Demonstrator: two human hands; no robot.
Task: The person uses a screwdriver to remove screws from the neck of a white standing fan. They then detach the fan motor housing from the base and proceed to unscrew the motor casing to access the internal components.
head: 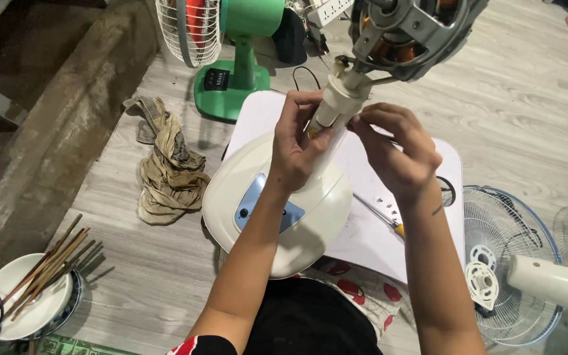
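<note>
A cream table fan stands in front of me, with a round base (310,223) bearing a blue control panel (258,204). Its white neck (340,105) rises to a bare metal motor (409,29) at the top of the view. My left hand (300,141) is wrapped around the neck, thumb on a small yellowish part. My right hand (399,148) pinches the neck from the right side. The fan rests on a white board (376,230).
A screwdriver (379,213) and small screws lie on the board. A green fan (231,59) stands behind, a crumpled rag (165,164) to the left. A bowl with chopsticks (27,289) is lower left. Fan grille (514,263) and white cover (550,283) lie right.
</note>
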